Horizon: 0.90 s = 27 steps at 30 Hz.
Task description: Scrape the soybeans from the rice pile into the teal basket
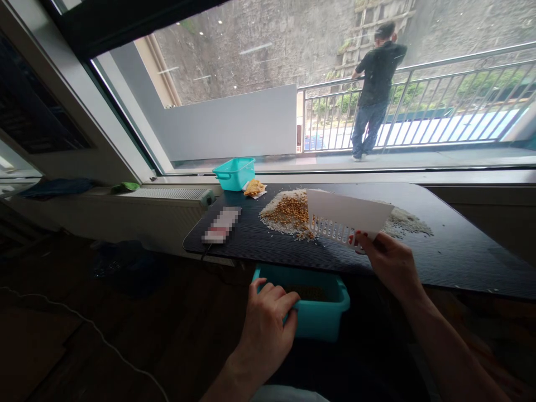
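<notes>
My left hand (272, 312) is wrapped round the near left rim of a teal plastic bin (320, 318), held just below the table edge. Small dark contents lie in the bin's shaded bottom; their kind I cannot make out. Between the thumb and fingers of my right hand (387, 262) is a white slotted scoop (349, 212), tilted above the table with its slots toward me. Left of the scoop, and partly behind it, spreads a pile of yellow beans (291, 209) on white grains (274, 218). More white grains (408, 222) lie to the scoop's right.
A dark table (247, 240) stands against the window. On it are a second teal bin (235, 174), a yellow heap on paper (254, 188) and a blurred-out flat object (221, 224) with a cable. A radiator (176, 195) is at left. A person (374, 89) stands outside by a railing.
</notes>
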Tool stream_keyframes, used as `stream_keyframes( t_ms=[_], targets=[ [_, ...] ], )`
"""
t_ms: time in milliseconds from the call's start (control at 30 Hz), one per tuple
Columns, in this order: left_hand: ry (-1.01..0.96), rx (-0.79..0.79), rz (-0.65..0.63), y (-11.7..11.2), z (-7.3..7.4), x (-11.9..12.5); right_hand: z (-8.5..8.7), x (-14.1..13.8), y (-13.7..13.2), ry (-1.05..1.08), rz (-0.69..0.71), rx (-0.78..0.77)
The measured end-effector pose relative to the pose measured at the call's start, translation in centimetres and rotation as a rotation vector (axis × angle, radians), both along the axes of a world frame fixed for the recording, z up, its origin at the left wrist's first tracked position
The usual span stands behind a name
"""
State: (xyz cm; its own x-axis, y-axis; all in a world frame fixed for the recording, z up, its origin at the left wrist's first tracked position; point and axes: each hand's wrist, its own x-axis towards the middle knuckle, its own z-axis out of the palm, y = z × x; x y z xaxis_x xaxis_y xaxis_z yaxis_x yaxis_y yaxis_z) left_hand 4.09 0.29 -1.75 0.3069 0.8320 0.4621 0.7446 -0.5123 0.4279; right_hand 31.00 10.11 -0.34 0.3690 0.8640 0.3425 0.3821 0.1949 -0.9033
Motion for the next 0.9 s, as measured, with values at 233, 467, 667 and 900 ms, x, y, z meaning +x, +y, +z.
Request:
stream_keyframes(
  t_ms=[233,467,667,900],
  targets=[
    [-0.018,0.003,-0.002,-0.1,-0.1,-0.1,0.4,-0.4,-1.2,0.032,0.043,-0.004],
    [-0.021,0.005,0.001,-0.1,0.0,0.0,-0.2,0.8,-2.1,-0.003,-0.007,-0.008],
    [-0.009,0.013,0.002,-0.1,0.0,0.0,-1.4,1.6,-2.9,-0.015,0.025,-0.029],
    [-0.015,0.013,0.008,-0.1,-0.2,0.1,-0.4,0.4,-2.2,-0.023,-0.012,0.014]
  ],
)
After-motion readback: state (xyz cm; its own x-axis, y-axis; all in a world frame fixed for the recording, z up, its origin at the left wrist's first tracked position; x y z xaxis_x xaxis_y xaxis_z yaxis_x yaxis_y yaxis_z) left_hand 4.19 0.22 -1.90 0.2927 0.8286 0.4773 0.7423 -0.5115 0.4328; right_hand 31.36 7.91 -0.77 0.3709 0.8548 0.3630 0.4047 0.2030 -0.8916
